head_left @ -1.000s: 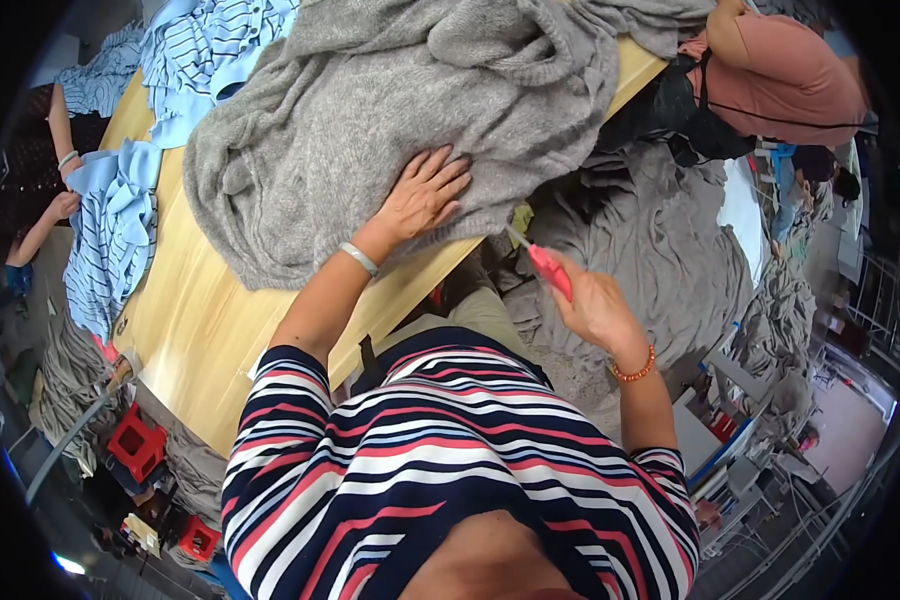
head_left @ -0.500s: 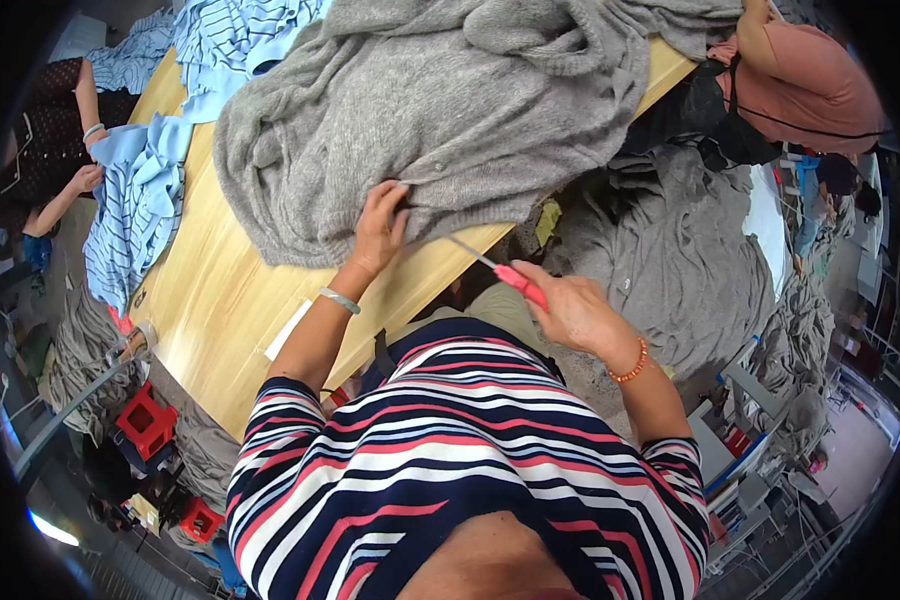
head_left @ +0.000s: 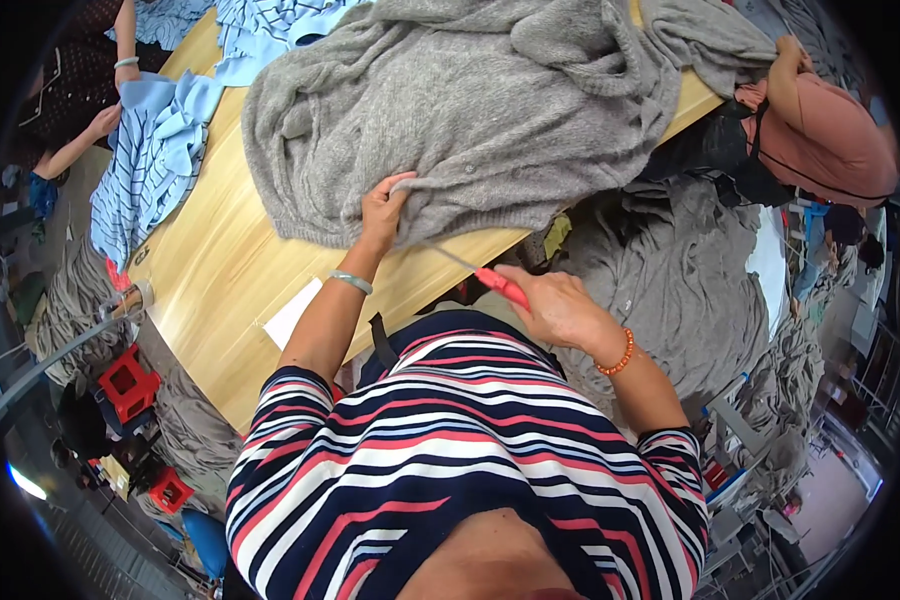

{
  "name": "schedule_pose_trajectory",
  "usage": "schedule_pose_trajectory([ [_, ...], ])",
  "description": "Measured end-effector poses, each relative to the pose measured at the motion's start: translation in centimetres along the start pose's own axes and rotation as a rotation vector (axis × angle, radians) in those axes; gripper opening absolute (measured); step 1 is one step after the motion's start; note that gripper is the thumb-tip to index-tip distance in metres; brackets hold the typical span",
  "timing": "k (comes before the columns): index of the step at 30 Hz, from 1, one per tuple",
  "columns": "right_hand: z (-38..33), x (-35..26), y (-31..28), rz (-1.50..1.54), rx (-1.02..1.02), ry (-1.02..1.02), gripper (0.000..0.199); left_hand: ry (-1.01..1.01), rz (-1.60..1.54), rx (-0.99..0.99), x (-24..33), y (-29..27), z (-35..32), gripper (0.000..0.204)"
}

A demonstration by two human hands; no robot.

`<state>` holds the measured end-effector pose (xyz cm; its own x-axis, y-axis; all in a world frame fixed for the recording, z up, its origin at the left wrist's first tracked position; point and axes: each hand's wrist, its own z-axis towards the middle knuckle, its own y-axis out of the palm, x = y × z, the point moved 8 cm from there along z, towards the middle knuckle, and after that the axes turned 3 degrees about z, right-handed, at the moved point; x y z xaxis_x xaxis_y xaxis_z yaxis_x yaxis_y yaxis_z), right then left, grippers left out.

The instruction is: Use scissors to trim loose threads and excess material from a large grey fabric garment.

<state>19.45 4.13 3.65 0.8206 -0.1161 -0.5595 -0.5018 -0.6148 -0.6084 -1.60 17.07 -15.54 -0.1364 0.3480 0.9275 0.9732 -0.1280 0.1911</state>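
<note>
A grey knitted garment [head_left: 400,120] lies bunched on the wooden table in front of me. At its near edge, my left hand [head_left: 383,212] is closed with thumb and fingers pinching a fold of the knit. My right hand [head_left: 562,306] wraps round the red handle of a tool [head_left: 502,287] with a thin metal shaft. That shaft points up and left toward the garment's edge below my left hand; its tip is too blurred to tell whether it touches the knit.
A white paper [head_left: 292,312] lies on the wooden table [head_left: 205,340]. At left, a person handles a blue striped garment [head_left: 155,150]; at right, a person in pink [head_left: 820,140] holds grey knit. Grey fabric [head_left: 670,300] is heaped below the table's right edge. Red stools [head_left: 128,384] stand lower left.
The view has shifted, so the table and garment sit further right. My left fingers have gathered a fold of the knit, and the tool's shaft has moved left, closer to that hand.
</note>
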Motion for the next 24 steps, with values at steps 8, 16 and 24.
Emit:
schedule_pose_trajectory([
  [8, 0.6, -0.8, 0.5, 0.005, -0.031, -0.067, 0.036, -0.193, -0.344, -0.010, -2.2, -0.7, -0.1, 0.034],
  [16, -0.2, 1.6, -0.8, -0.010, 0.119, -0.012, 0.040, 0.506, 1.164, -0.120, 4.0, 3.3, -6.9, 0.042],
  [24, 0.2, 0.7, 0.8, -0.008, -0.049, -0.102, 0.039, 0.723, 1.356, -0.205, 2.9, 2.8, -7.3, 0.037],
])
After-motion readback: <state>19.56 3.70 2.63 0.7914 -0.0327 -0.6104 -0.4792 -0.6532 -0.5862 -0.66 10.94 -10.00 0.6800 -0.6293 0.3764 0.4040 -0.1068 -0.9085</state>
